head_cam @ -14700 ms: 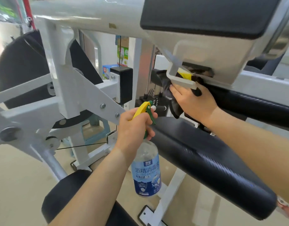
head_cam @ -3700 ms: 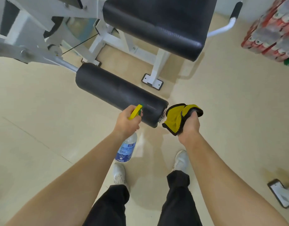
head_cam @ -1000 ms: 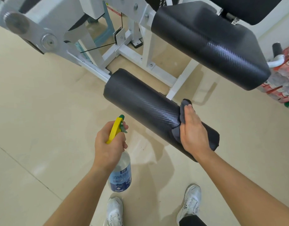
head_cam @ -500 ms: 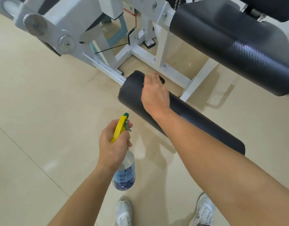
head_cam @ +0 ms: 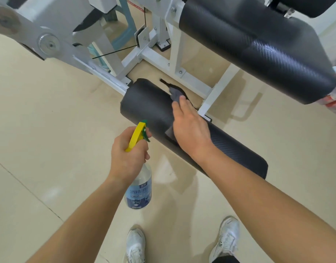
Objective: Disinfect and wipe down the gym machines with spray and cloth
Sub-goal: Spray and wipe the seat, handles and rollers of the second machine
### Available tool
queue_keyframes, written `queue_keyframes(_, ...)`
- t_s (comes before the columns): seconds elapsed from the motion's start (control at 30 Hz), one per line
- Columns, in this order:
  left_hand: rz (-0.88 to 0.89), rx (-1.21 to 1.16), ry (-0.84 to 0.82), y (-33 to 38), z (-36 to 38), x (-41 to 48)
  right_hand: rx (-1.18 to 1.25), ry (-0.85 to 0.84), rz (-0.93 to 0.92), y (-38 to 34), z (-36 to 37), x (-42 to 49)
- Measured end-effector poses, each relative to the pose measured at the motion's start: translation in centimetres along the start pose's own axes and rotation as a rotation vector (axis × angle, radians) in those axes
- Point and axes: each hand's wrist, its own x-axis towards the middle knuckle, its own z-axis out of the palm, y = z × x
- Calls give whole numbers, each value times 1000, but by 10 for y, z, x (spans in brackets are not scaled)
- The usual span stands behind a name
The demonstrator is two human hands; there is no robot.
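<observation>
Two bare hands work at a gym machine, seen from above. At the far left the machine's white frame [head_cam: 72, 25] slants down across the beige floor [head_cam: 40, 139], with a round metal pivot disc [head_cam: 49, 43] bolted to it and a thin black cable [head_cam: 116, 52] stretched behind.

Next comes the left hand [head_cam: 129, 156], clenched round the neck of the spray bottle [head_cam: 139, 188]. The fingers wrap under the yellow trigger [head_cam: 136, 137], whose green nozzle points toward the machine. The clear bottle with its blue label hangs upright below the fist, in the air above the floor and just beside the roller. Under it a white shoe [head_cam: 136, 243] stands on the floor.

To the right, the black roller pad [head_cam: 144, 103] runs at a slant from the frame's arm toward the lower right. The grey cloth [head_cam: 174, 93] lies on top of it near its upper end, one corner sticking out past the fingertips and another edge showing under the heel of the palm. The right hand [head_cam: 190, 128] lies flat on the cloth with its fingers stretched out, pressing it onto the roller rather than gripping it.

Further right, a second white shoe [head_cam: 227, 236] sits on the floor. Above it, the large black seat pad [head_cam: 258, 46] is carried on white legs, well apart from the roller.
</observation>
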Motion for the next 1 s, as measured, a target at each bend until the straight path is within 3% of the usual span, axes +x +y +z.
queue_keyframes(0.27,41,-15,-83,10,23,-14,20,-44,273,84,-6,-119)
queue_keyframes(0.4,23,-38,-59,5,12,-20,88,-46,459,96,-10,-143)
queue_keyframes(0.5,15,-13,-66,2,1,-21,128,49,541,82,-8,-130)
queue_keyframes(0.63,24,-37,-61,-1,-16,-15,159,180,353,18,8,-63)
queue_keyframes(0.83,27,-72,-14,-4,-52,2,188,215,173,-80,19,72)
queue_keyframes(1.0,22,-25,-12,-7,-78,10,129,139,86,-83,20,77)
